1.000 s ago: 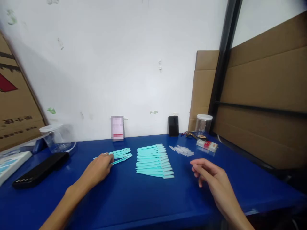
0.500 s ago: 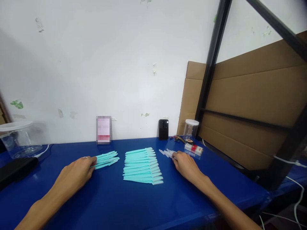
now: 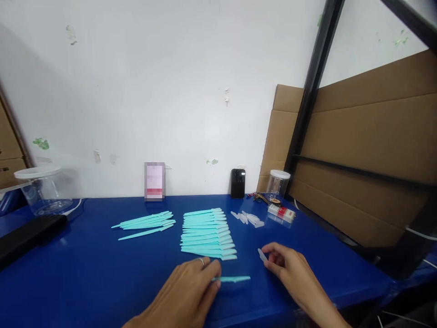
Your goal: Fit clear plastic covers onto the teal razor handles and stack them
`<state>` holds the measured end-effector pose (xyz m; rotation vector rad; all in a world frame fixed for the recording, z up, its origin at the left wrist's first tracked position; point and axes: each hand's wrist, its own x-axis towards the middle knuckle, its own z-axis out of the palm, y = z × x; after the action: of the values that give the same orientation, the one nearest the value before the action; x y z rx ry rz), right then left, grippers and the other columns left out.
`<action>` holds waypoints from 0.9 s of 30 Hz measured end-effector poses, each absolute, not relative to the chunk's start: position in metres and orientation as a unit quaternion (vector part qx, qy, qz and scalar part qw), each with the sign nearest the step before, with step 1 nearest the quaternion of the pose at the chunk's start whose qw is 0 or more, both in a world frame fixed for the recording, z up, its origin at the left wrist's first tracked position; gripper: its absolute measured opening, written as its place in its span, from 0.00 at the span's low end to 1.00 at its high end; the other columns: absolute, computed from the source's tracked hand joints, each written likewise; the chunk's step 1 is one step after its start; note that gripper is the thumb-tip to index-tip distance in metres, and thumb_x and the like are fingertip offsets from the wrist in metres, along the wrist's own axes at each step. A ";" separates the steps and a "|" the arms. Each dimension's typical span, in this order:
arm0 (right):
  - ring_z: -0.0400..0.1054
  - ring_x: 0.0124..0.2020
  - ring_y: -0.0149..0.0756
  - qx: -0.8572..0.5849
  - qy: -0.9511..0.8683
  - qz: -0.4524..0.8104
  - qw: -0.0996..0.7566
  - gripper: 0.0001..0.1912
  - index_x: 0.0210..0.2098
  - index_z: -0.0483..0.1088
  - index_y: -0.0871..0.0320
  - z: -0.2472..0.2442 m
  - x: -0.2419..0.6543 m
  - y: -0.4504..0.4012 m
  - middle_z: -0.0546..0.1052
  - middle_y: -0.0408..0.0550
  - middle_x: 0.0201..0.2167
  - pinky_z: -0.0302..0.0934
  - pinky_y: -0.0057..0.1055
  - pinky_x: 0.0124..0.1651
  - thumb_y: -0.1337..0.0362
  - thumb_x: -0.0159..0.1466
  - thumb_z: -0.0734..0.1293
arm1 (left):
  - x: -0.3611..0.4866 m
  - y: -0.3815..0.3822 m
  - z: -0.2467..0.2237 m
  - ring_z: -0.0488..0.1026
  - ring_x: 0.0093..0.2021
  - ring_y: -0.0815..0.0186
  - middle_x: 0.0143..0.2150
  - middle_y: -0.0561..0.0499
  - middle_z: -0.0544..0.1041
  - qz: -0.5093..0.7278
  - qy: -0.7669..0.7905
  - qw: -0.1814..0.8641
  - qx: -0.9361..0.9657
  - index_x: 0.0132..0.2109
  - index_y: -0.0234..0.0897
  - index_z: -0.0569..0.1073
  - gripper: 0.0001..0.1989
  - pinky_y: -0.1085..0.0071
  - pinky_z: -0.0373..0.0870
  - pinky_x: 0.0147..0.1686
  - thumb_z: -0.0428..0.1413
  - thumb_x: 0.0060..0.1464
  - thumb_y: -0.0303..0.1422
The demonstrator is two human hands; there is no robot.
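Observation:
A single turquoise eyebrow razor (image 3: pixel 235 279) is pinched by its handle in my left hand (image 3: pixel 191 287), its blade end pointing right. My right hand (image 3: pixel 287 266) grips a small translucent blade cap (image 3: pixel 262 255) between thumb and fingertips, a short way right of the razor's tip. Beyond my left hand lies a column of capped razors (image 3: pixel 205 234), side by side with white caps to the right. Farther left is a loose bunch of turquoise razors (image 3: pixel 146 221). A small heap of loose caps (image 3: pixel 249 218) lies beyond my right hand.
A black phone-like device (image 3: pixel 238 183) and a blurred card (image 3: pixel 154 182) lean on the wall. At right are a lidded clear jar (image 3: pixel 278 184) and a red-white box (image 3: pixel 282 212). Another clear jar (image 3: pixel 44 193) and a black object (image 3: pixel 32 234) are at left.
My left hand has moved from the left bunch toward the near middle with one razor. My right hand has drawn back from the cap heap, bringing one cap nearer.

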<state>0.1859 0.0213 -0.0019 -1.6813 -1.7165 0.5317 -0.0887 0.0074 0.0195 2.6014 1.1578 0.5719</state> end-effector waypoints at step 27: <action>0.64 0.20 0.30 -0.458 -0.506 0.520 0.514 0.15 0.29 0.74 0.62 0.010 0.159 0.011 0.73 0.43 0.20 0.62 0.24 0.19 0.56 0.51 0.77 | -0.078 0.004 0.018 0.72 0.36 0.62 0.39 0.53 0.74 0.183 0.440 0.183 0.860 0.43 0.44 0.65 0.10 0.70 0.63 0.33 0.40 0.68 0.36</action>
<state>0.1588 0.0109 0.0098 -1.1019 -1.2162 1.2492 -0.0784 0.0043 0.0179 2.4271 1.2405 0.5159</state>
